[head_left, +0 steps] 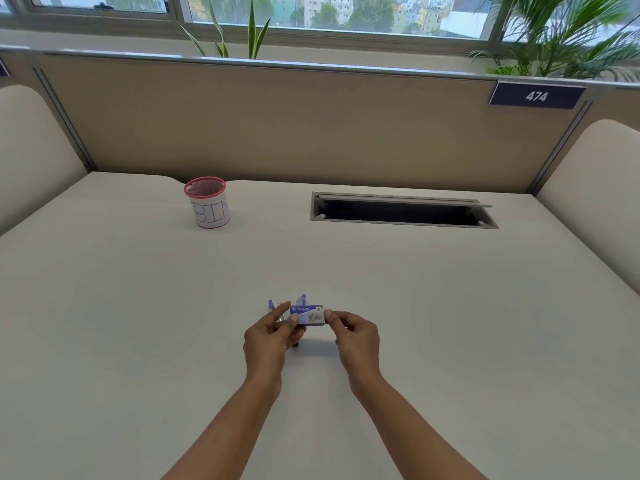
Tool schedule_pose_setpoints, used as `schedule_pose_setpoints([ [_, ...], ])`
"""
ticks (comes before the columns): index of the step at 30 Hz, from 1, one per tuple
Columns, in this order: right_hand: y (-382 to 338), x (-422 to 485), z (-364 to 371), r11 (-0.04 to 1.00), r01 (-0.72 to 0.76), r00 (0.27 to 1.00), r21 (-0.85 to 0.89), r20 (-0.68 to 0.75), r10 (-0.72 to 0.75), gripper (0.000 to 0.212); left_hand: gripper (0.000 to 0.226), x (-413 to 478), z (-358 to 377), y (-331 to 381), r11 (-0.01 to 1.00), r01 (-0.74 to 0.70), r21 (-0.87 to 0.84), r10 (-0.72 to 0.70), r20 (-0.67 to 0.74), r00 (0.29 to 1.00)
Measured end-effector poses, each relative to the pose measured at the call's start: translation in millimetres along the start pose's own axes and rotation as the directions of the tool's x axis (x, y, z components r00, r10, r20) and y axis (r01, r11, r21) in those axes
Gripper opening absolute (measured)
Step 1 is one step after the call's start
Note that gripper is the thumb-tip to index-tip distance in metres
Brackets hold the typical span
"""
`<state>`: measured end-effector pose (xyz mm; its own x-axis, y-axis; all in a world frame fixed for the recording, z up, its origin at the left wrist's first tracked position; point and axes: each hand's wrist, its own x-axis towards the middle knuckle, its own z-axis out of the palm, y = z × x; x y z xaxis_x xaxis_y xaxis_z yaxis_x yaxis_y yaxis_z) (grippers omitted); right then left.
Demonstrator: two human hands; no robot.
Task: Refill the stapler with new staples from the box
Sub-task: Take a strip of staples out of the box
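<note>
A small purple and white staple box [308, 314] is held just above the desk between both hands. My left hand [272, 336] grips its left end, where purple flaps stand open and a silvery strip shows beside my fingers. My right hand [355, 336] pinches the box's right end with thumb and fingers. A small dark object [296, 344] peeks out under my left hand; I cannot tell whether it is the stapler.
A white cup with a red mesh rim marked "BIN" [207, 202] stands at the back left of the cream desk [450, 306]. An open cable slot [401, 211] lies at the back right. A partition with a "474" plate [536, 95] closes off the far edge.
</note>
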<state>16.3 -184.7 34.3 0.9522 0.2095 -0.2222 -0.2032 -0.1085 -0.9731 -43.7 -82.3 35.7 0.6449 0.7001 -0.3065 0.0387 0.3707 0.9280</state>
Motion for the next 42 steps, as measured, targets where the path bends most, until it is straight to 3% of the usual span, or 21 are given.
schedule_pose_setpoints([
  [13, 0, -7, 3, 0.978, 0.126, 0.992, -0.167, 0.021, -0.125, 0.018, 0.032, -3, 2, 3, 0.999, 0.022, -0.028, -0.022, -0.006, 1.000],
  [19, -4, -5, 1, 1.000, 0.020, 0.997, -0.023, 0.074, -0.019, 0.008, 0.013, -5, 4, 4, 0.996, 0.068, -0.058, -0.067, 0.012, 0.998],
  [30, -3, 6, -4, 0.992, -0.122, 0.992, 0.025, 0.032, 0.121, 0.014, 0.023, -6, 3, 3, 0.983, 0.180, -0.033, -0.172, 0.177, 0.969],
  [34, -2, 5, -3, 0.992, -0.116, 0.990, -0.042, 0.071, 0.119, 0.024, 0.024, -8, 7, 1, 0.980, 0.192, -0.044, -0.181, 0.179, 0.967],
  [42, -8, 4, -1, 0.959, 0.033, 0.995, -0.281, 0.100, -0.005, 0.036, 0.024, -12, 13, -3, 0.989, 0.108, 0.105, -0.127, 0.192, 0.973],
])
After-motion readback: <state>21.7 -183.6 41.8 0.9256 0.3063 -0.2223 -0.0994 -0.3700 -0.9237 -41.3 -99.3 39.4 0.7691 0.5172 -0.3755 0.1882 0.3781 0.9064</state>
